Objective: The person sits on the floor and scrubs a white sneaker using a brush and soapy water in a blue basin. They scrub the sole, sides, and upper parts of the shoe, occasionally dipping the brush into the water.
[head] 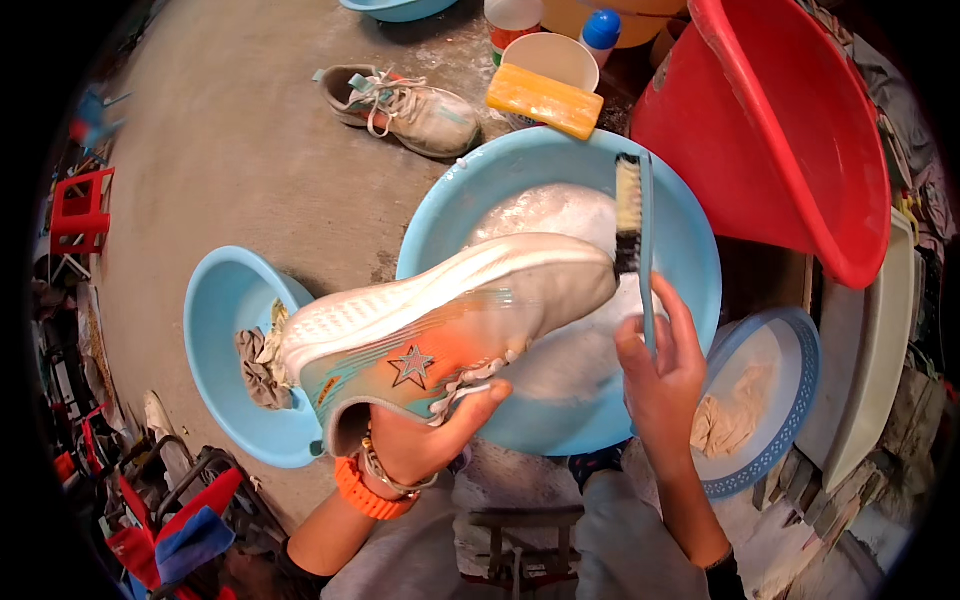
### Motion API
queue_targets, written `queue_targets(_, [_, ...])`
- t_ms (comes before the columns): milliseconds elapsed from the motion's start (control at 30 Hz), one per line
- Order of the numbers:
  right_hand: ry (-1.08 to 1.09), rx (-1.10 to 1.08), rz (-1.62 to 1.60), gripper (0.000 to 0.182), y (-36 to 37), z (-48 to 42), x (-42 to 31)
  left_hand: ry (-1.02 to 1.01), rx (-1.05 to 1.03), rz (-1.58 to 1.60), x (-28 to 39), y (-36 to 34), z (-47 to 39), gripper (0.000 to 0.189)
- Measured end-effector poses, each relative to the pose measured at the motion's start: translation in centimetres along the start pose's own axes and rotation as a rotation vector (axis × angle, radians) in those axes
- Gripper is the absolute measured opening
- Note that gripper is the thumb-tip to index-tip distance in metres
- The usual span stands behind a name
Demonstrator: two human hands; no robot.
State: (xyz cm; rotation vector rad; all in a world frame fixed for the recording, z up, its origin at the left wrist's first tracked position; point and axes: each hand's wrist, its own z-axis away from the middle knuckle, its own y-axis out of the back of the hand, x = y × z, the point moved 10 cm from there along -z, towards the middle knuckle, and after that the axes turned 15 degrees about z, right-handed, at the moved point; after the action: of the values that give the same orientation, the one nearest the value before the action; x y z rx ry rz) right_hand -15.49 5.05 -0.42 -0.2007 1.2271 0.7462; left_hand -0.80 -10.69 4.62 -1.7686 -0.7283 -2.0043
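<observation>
My left hand (427, 442) is inside the opening of a sneaker (450, 322) and holds it on its side, sole edge upward, thumb over the laces. The shoe is white, orange and teal with a star on its side. Gripped by its handle in my right hand (664, 375) is a scrubbing brush (637, 217) with a blue-grey back and pale and black bristles. The bristles are at the shoe's toe; whether they touch it I cannot tell. Below both is a large light-blue basin (679, 202) containing whitish, sudsy water.
The other sneaker (409, 109) lies on the floor. A yellow soap bar (545, 100) rests across a white tub (559, 56) behind the basin. A red tub (757, 142) leans at right. Cloths lie in a small blue basin (225, 397) at left and a blue-rimmed basket (802, 390) at right.
</observation>
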Motion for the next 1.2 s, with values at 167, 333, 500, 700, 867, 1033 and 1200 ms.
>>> queue_targets(167, [-0.152, -0.083, -0.114, 0.072, -1.3, -0.9, 0.8, 0.047, -0.068, 0.032, 0.2, -0.7, 0.1, 0.019])
queue_targets(333, [-0.158, -0.070, -0.097, 0.074, -1.9, -0.6, 0.3, 0.050, -0.120, -0.035, 0.9, -1.4, 0.5, 0.018])
queue_targets(500, [-0.102, -0.049, -0.098, 0.073, -1.5, -0.7, 0.9, 0.118, -0.107, 0.038, 0.2, -1.2, 0.6, 0.016])
queue_targets(700, [-0.069, -0.067, -0.120, 0.070, -1.7, -0.7, 0.5, 0.144, -0.057, 0.083, 0.0, -0.7, 0.6, 0.016])
queue_targets(867, [-0.074, -0.073, -0.119, 0.068, -1.8, -0.6, 0.4, 0.159, -0.031, 0.120, -0.4, -0.6, 0.8, 0.018])
queue_targets(1033, [-0.069, -0.076, -0.083, 0.066, -1.8, -0.7, 0.3, 0.125, -0.055, 0.067, -0.1, -0.6, 0.8, 0.018])
queue_targets(1200, [-0.063, -0.064, -0.072, 0.063, -1.8, -0.8, 0.6, 0.105, -0.044, 0.049, 0.1, -0.8, 0.3, 0.015])
